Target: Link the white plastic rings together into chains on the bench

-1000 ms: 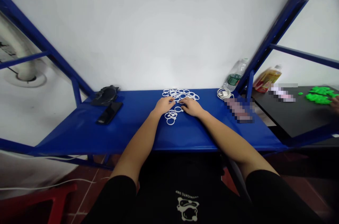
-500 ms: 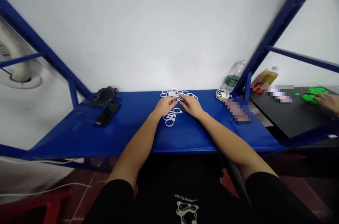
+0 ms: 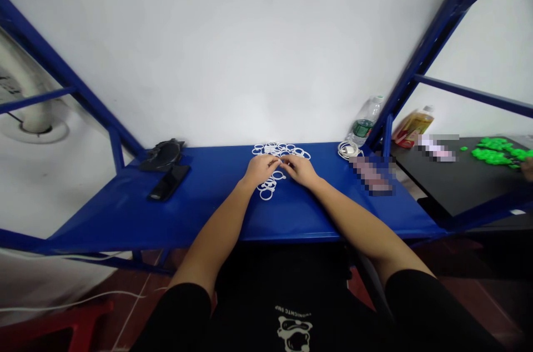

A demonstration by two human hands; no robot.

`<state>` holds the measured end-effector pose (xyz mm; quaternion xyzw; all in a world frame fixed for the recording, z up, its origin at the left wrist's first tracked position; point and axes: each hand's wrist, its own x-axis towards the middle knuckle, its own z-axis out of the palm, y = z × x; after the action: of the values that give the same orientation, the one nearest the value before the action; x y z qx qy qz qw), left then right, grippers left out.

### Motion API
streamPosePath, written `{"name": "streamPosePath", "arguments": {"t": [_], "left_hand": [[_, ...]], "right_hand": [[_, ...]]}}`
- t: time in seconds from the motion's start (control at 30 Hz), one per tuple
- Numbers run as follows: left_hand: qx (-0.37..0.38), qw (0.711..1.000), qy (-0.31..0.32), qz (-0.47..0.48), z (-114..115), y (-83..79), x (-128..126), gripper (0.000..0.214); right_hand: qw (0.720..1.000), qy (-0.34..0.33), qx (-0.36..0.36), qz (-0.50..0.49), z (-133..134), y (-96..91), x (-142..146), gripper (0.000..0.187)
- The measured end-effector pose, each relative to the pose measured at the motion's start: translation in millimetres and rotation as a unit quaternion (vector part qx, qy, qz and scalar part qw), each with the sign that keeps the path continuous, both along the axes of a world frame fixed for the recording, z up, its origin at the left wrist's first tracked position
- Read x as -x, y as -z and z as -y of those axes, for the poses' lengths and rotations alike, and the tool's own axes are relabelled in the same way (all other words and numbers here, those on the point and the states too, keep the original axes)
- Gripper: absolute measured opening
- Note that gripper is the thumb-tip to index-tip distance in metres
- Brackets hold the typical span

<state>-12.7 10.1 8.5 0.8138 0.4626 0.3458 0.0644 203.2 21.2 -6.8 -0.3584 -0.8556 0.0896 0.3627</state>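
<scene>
Over the middle of the blue table, my left hand (image 3: 262, 169) and my right hand (image 3: 298, 169) meet at the fingertips. Each has its fingers pinched together; whatever is between them is too small and covered to make out. Just beyond the hands lies a heap of thin white rings (image 3: 270, 149), each with a small tab or knob where it shows clearly. A smaller group of the same white rings (image 3: 266, 194) lies nearer to me, below my hands, partly overlapping. My hands hide part of both groups.
Left on the blue table (image 3: 125, 213) are a black phone (image 3: 169, 182) and a dark bundle (image 3: 165, 152). To the right stand a plastic bottle (image 3: 366, 124), a coiled white cable (image 3: 348, 150) and a blurred item (image 3: 372, 175). Green pieces (image 3: 493, 151) lie near another person's hand (image 3: 528, 169).
My hands have closed together, fingertips now meeting where a gap showed before. The other person's hand has drawn back to the right from the green pieces.
</scene>
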Motion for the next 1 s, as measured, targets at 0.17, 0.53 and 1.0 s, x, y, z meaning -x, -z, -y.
{"name": "streamPosePath", "arguments": {"t": [0.17,0.53,1.0], "left_hand": [[-0.009,0.999,-0.011,-0.034,2.0,-0.6,-0.9,0.021],[0.008,0.996,-0.015,0.090,-10.6,-2.5,16.2,0.013],[0.160,0.987,0.001,-0.021,0.0,-7.7,11.3,0.051]], "right_hand": [[1.000,-0.009,0.026,0.012,-0.5,-3.5,5.7,0.023],[0.987,0.154,0.005,-0.049,-19.6,-12.9,-34.5,0.029],[0.974,0.167,0.102,0.110,-43.8,4.9,-59.9,0.035]]}}
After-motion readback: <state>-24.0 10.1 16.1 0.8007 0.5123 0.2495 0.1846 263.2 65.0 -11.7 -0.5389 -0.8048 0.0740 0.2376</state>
